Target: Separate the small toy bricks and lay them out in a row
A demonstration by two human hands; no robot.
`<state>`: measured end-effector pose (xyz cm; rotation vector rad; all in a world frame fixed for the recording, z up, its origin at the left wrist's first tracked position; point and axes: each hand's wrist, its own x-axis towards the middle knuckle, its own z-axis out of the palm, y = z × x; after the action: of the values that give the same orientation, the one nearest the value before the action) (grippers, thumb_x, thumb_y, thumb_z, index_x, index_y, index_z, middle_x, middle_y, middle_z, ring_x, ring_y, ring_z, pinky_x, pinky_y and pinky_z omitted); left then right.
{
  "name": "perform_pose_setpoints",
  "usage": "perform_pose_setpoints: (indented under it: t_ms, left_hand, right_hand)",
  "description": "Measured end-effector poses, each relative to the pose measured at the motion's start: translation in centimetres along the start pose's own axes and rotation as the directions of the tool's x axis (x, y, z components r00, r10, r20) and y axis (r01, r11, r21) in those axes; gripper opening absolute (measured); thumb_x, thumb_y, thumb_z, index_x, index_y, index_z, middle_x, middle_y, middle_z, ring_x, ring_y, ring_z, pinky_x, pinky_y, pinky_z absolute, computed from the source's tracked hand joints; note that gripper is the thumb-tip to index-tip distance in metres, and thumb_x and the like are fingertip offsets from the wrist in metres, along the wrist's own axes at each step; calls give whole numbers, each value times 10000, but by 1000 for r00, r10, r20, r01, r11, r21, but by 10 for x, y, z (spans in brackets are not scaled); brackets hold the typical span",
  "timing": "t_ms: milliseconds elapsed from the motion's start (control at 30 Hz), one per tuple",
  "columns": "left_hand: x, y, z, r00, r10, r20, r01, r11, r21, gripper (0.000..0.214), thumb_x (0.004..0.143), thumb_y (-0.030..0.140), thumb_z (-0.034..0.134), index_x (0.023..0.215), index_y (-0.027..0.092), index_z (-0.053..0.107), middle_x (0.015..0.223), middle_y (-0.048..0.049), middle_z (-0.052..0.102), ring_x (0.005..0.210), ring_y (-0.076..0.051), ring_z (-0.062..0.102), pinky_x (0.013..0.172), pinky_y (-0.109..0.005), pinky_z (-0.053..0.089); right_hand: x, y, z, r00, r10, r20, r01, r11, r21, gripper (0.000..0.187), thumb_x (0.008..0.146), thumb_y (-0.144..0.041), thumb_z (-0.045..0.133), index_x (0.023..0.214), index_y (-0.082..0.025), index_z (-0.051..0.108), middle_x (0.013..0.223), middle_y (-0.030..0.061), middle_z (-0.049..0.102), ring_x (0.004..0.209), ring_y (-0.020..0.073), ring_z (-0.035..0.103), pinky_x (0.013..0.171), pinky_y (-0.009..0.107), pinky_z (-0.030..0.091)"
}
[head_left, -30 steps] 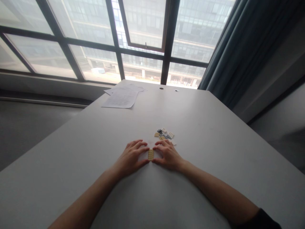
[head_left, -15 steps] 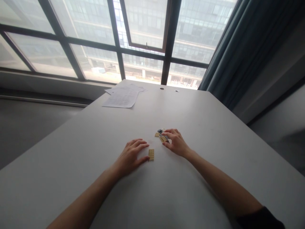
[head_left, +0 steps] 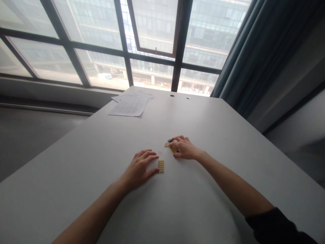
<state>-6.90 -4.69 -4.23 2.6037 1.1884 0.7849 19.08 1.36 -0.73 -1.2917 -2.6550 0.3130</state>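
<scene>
On the white table, a yellow studded building plate (head_left: 161, 166) lies flat. My left hand (head_left: 142, 166) rests just left of it, fingers spread and thumb tip at the plate's lower left edge. My right hand (head_left: 185, 148) arches over a small cluster of building pieces, fingers and thumb apart. Under and beside its fingers show a yellow piece (head_left: 174, 149), a smaller yellow piece (head_left: 166, 144) and a dark piece (head_left: 169, 140). The right fingers hide part of the cluster. Whether they pinch any piece is not visible.
Printed paper sheets (head_left: 130, 104) lie at the table's far left. Two small round fittings, one a dark hole cover (head_left: 172, 95), are near the far edge. Beyond stand large framed windows (head_left: 154, 27), with a blue-grey curtain (head_left: 243, 57) at the right.
My right hand has shifted slightly left and farther over the cluster, covering more of its pieces. My left hand and the yellow plate stay almost the same.
</scene>
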Motion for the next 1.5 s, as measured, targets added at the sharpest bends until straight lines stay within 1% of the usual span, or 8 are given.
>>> perform_pose_setpoints:
  t_ms: [700,833,900,1000,1067,1133,1333,1500]
  left_hand:
    - [0,-2,1,999,-6,33,6,1000,24,383,838,459,585,1160,252,606,1206,-76,613,1213,-282,470,1017,-462,359]
    - [2,-2,2,998,48,-48,-46,998,40,335,821,403,630,1119,250,616,1169,-65,629,1178,-267,502,994,-442,377]
    - [5,4,1,982,97,-164,-88,994,56,296,818,344,650,1093,238,618,1126,-65,643,1132,-250,531,961,-421,401]
    - [11,21,-4,914,132,-384,-116,991,63,281,814,267,670,1086,227,614,1055,-62,656,1043,-221,565,905,-388,435]
    - [14,33,-9,853,125,-506,-115,992,52,238,805,228,683,1037,236,629,989,-44,663,976,-201,581,870,-368,452]
    - [15,41,-14,798,117,-592,-110,993,48,190,781,206,707,958,245,650,924,-24,662,920,-189,588,843,-355,461]
    - [16,44,-16,813,164,-559,-151,986,70,166,796,201,693,949,265,674,908,-13,676,909,-180,590,831,-344,458]
    - [16,42,-14,819,174,-546,-151,985,87,136,796,171,689,913,237,670,867,-14,693,895,-179,594,819,-345,448]
  right_hand:
    - [17,1,-11,990,-7,142,13,999,-38,448,699,-317,775,1125,-263,648,1347,102,496,1265,331,373,1013,522,300]
    - [13,-4,-12,997,3,79,-16,987,162,390,685,-288,791,1048,-215,667,1330,120,502,1272,321,375,1041,530,273]
    - [6,-13,-10,1000,-14,18,4,879,477,369,727,-348,757,1059,-219,659,1339,109,493,1268,278,399,1049,483,294]
    - [-9,-36,-1,999,-44,-16,30,341,939,411,794,-513,651,1097,-236,646,1345,85,503,1252,230,444,1018,408,361]
    - [-19,-52,6,999,-42,7,-7,-17,1000,455,789,-566,630,1107,-241,647,1322,86,532,1256,235,444,1005,410,379]
    - [-27,-65,14,999,-42,21,-29,-213,977,439,792,-555,635,1096,-239,658,1280,85,565,1231,230,461,997,410,388]
    - [-36,-82,25,998,-43,47,-61,-417,907,334,805,-502,649,997,-232,690,1147,63,620,1121,213,516,931,389,434]
    - [-40,-82,25,990,92,104,-65,-351,934,341,779,-485,680,946,-188,692,1009,67,651,934,177,586,814,326,462]
